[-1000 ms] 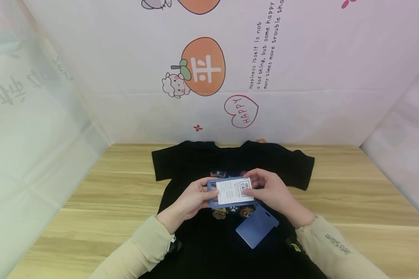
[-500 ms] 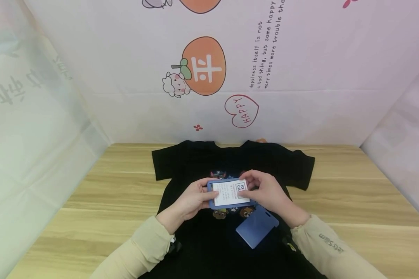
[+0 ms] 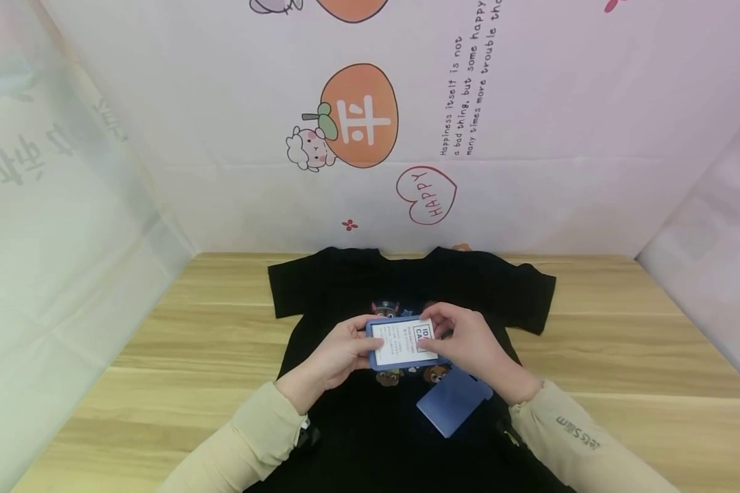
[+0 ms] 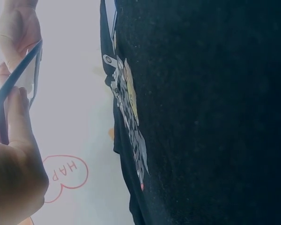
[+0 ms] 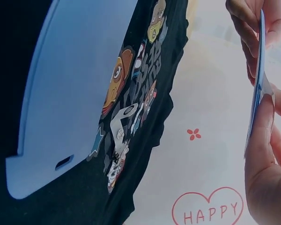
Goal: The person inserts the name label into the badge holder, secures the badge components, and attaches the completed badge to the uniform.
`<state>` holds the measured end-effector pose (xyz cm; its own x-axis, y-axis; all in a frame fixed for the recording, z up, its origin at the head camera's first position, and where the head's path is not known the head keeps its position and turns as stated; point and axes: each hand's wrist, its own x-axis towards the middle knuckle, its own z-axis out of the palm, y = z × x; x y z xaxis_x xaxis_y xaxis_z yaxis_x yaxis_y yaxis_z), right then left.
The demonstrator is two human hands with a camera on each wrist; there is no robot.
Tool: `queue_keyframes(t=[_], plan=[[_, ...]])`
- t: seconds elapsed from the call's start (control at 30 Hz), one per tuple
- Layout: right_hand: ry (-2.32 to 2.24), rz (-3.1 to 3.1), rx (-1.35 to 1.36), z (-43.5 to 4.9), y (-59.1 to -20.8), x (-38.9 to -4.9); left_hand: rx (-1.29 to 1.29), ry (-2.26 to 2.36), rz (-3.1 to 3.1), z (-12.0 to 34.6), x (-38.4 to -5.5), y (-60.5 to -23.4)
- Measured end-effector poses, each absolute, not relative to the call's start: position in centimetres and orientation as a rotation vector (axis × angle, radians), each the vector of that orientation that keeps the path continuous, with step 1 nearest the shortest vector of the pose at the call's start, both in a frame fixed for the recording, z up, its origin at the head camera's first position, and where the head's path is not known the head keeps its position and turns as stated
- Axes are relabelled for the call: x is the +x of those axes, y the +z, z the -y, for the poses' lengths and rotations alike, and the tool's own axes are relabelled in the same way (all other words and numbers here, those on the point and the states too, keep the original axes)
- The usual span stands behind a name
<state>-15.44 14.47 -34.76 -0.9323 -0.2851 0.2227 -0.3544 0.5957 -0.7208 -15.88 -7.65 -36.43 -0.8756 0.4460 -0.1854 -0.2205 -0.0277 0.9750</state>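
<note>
At lower centre, the white card point(image 3: 401, 344) has slid left, seemingly almost seated in the blue holder point(image 4: 3, 97). Your left hand point(image 3: 338, 354) pinches the holder, your right hand point(image 3: 471, 342) the card.

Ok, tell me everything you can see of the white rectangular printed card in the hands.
The white rectangular printed card looks thin, perhaps paper or plastic. It bears a dark square outline around large letters beginning "ID", and rows of small, unreadable print. It is held printed side up over a blue plastic-looking rectangular frame; whether it is fully seated, I can't tell. The left hand grips the frame, thumb over one end of the card; the right hand pinches the other.
</note>
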Motion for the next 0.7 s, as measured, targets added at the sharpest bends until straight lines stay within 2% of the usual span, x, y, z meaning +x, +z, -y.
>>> queue_keyframes(t=[0.5,0.7], plan=[[1.026,2.692,0.498,-14.46,-35.06,-15.19,0.232,1.958,-1.808,7.7,-15.88,-36.73],[1.106,2.712,0.439,-14.73,-35.28,-15.49,0.221,1.974,-1.815,7.73,-16.02,-36.88]])
